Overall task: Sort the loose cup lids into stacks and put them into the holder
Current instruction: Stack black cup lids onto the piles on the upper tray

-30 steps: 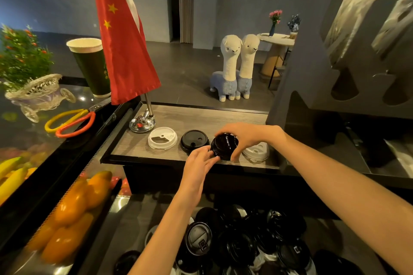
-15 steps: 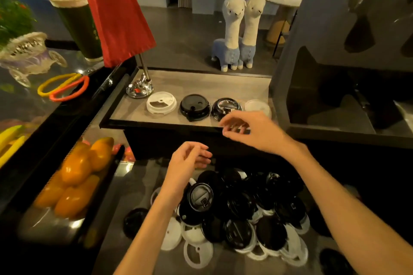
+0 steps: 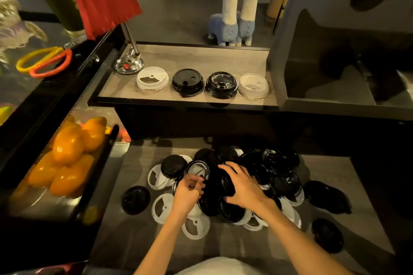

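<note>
Pile: loose lids (image 3: 257, 176), black and white mixed, heaped on the lower tabletop (image 3: 335, 185), so each must be picked out by type.
Strays: a few black lids lie apart from the heap at left and right.
Shelf: four starter spots in a row on the raised shelf (image 3: 201, 58) — white lid (image 3: 152, 78), black lid (image 3: 188, 82), glossy black lid (image 3: 221, 84), clear lid (image 3: 253, 85) — likely one per kind, giving each stack a home.
Left hand (image 3: 187, 192): fingers curled at the pile's near-left edge, seemingly pinching a lid rim; what exactly it holds I cannot tell.
Right hand (image 3: 243, 185): fingers spread and bent over a black lid in the heap's middle, pressing or starting to grasp it.
Holder: probably the dark grey unit (image 3: 324, 29) at right; no lids visible in it.
Progress: early, most lids unsorted.
</note>
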`<action>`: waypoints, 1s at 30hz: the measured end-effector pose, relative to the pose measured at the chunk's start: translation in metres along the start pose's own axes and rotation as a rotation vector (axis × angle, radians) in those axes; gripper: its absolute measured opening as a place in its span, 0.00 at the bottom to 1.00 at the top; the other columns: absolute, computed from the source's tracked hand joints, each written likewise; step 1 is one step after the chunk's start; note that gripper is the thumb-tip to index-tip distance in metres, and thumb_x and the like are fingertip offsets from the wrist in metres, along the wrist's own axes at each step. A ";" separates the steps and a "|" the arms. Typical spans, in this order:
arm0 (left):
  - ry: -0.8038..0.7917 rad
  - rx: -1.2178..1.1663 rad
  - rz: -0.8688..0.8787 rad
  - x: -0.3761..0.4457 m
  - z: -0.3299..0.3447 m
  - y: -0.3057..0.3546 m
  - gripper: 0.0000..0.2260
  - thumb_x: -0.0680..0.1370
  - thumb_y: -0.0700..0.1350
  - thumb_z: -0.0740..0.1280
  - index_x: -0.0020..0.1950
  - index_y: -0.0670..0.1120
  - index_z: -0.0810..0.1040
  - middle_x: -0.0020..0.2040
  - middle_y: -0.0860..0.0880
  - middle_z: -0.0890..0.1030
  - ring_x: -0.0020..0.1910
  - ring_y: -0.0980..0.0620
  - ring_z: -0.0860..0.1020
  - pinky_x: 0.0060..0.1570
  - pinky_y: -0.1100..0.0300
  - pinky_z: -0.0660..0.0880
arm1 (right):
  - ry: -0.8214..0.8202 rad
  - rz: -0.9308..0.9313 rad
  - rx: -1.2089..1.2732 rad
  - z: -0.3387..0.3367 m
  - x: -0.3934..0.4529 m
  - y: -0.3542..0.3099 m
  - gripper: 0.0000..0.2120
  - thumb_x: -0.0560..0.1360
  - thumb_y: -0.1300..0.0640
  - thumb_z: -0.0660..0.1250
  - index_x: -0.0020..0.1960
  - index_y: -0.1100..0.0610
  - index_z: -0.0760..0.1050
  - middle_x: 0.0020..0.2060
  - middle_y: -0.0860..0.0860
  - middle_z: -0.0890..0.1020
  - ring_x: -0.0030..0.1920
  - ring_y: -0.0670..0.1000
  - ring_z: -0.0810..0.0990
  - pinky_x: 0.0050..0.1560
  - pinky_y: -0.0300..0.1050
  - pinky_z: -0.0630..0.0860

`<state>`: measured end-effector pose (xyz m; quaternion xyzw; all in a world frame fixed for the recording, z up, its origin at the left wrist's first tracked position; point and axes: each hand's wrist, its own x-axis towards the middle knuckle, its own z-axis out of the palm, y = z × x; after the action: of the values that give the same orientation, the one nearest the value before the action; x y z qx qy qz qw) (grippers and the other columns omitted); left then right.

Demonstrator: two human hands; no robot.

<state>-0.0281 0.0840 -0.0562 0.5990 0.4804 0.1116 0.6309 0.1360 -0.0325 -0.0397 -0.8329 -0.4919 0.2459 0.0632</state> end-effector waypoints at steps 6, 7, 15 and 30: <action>-0.034 -0.044 -0.012 -0.001 -0.001 0.002 0.04 0.84 0.39 0.64 0.56 0.42 0.77 0.48 0.43 0.83 0.38 0.53 0.80 0.38 0.65 0.79 | 0.101 0.031 0.051 0.006 0.009 0.003 0.44 0.71 0.46 0.78 0.80 0.43 0.57 0.76 0.41 0.62 0.76 0.51 0.62 0.72 0.61 0.70; -0.033 -0.054 -0.007 -0.002 0.000 0.004 0.03 0.84 0.39 0.64 0.56 0.42 0.77 0.48 0.42 0.83 0.38 0.53 0.80 0.38 0.64 0.79 | 0.111 0.023 0.062 0.004 0.009 0.004 0.44 0.71 0.46 0.78 0.79 0.43 0.58 0.75 0.41 0.62 0.75 0.51 0.64 0.71 0.61 0.70; -0.398 -0.496 0.021 -0.029 -0.011 0.049 0.22 0.80 0.47 0.70 0.74 0.54 0.72 0.67 0.45 0.81 0.66 0.45 0.80 0.62 0.45 0.79 | 0.188 -0.165 0.508 -0.043 -0.024 -0.014 0.41 0.68 0.41 0.80 0.75 0.34 0.63 0.71 0.33 0.69 0.72 0.40 0.69 0.70 0.43 0.71; -0.207 -0.637 -0.084 -0.037 -0.012 0.071 0.24 0.77 0.55 0.70 0.68 0.42 0.78 0.63 0.40 0.83 0.60 0.43 0.83 0.50 0.44 0.83 | 0.268 -0.217 0.594 -0.084 -0.057 -0.038 0.41 0.63 0.38 0.83 0.72 0.33 0.68 0.69 0.33 0.70 0.71 0.37 0.69 0.72 0.44 0.69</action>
<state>-0.0252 0.0842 0.0250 0.3595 0.3792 0.1687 0.8357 0.1229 -0.0495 0.0666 -0.7459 -0.4717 0.2585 0.3929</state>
